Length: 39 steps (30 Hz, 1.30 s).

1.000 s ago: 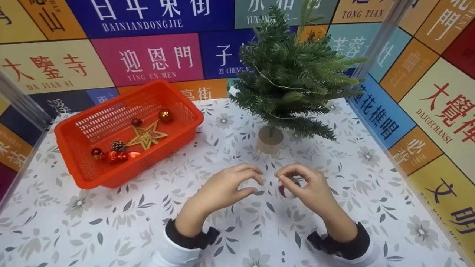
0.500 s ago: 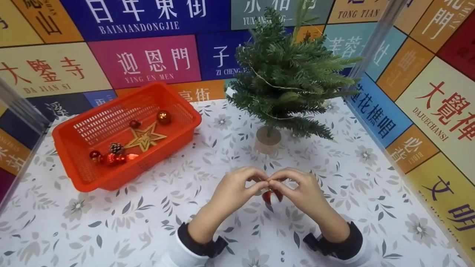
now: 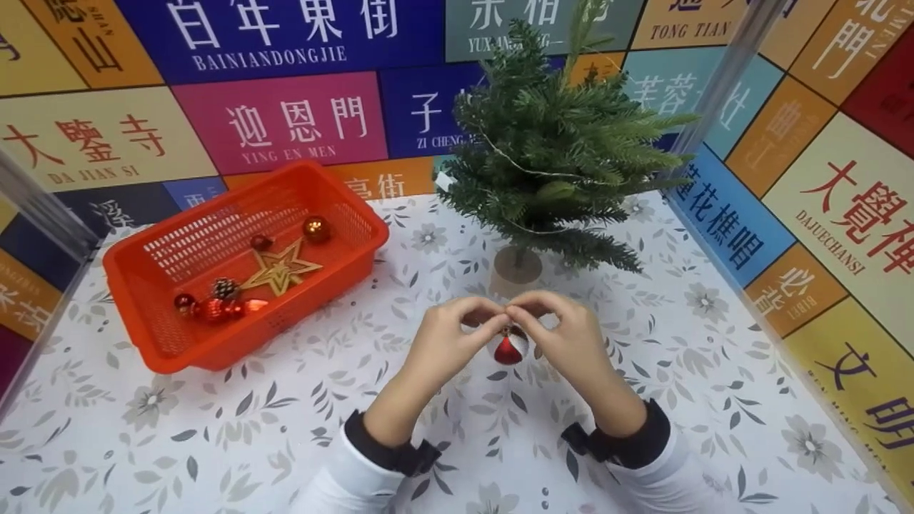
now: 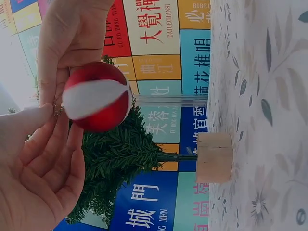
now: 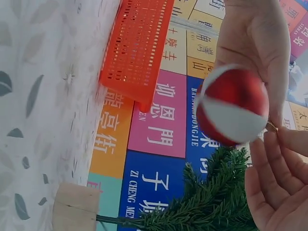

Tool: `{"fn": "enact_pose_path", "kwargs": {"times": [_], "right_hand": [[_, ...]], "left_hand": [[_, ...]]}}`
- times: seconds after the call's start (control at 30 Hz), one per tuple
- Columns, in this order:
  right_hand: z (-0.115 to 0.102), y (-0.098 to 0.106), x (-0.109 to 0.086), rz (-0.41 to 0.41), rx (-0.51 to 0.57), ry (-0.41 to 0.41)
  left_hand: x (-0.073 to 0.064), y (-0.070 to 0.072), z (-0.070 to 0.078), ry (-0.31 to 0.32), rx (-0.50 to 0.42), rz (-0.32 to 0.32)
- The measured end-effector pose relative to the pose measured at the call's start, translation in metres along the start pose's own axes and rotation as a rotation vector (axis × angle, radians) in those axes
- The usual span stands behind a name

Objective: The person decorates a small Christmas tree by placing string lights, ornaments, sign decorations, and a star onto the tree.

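Observation:
A red and white Christmas bauble [image 3: 508, 350] hangs between the two hands, in front of the tree. My left hand [image 3: 448, 341] pinches the bauble's thin gold hanging loop with thumb and fingertips. From the other side, my right hand [image 3: 569, 334] pinches at the same loop, its fingertips meeting the left ones. Both wrist views show the bauble close up, with the gold cord [image 4: 58, 110] at the fingertips. Just beyond the hands stands a small green Christmas tree [image 3: 550, 135] on a round wooden base [image 3: 518, 265], with a thin light wire wound round it.
At the left, a red plastic basket [image 3: 321, 287] holds a gold star [image 3: 282, 268], a gold bauble [image 3: 315, 228], a pinecone [image 3: 226, 288] and several red ornaments. A patterned white cloth [image 3: 285, 428] covers the table. Printed panels [image 3: 278, 118] stand behind and at the sides.
The left hand came over from the left to join the right hand at the bauble's loop. Both hands, with the bauble, then rose slightly toward the tree.

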State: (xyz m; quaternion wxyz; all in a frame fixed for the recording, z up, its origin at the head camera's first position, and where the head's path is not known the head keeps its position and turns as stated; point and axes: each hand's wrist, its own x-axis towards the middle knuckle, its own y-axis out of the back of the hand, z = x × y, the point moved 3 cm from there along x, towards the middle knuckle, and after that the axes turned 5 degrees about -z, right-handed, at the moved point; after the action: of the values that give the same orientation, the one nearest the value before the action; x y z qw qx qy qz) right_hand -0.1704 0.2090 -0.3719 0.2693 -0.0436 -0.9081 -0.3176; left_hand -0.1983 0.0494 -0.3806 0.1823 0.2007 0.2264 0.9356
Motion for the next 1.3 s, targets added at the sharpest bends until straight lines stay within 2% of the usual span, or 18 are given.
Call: {"fn": "enact_pose_path", "kwargs": {"times": [0.13,0.37,0.6,0.73,0.87,1.1,1.3], "right_hand": [[-0.003,0.000,0.015,0.018,-0.064,0.013],[-0.005,0.000,0.038,0.088,-0.150,0.070],[-0.004,-0.003,0.046,0.233,-0.256,0.085],[-0.004,-0.002,0.051,0.323,-0.271,0.107],[-0.006,-0.001,0.056,0.378,-0.279,0.109],[-0.005,-0.003,0.061,0.386,-0.338,0.025],[-0.007,-0.003,0.064,0.363,-0.345,-0.015]], "left_hand": [[0.013,0.007,0.000,0.030,-0.083,0.045],[0.036,0.014,-0.003,0.054,-0.105,0.092],[0.052,0.011,-0.007,0.064,-0.150,0.171],[0.061,0.011,-0.003,0.038,-0.176,0.248],[0.067,0.009,0.001,0.023,-0.208,0.323],[0.073,0.004,-0.001,0.084,-0.192,0.400],[0.077,0.002,-0.003,0.124,-0.242,0.408]]}}
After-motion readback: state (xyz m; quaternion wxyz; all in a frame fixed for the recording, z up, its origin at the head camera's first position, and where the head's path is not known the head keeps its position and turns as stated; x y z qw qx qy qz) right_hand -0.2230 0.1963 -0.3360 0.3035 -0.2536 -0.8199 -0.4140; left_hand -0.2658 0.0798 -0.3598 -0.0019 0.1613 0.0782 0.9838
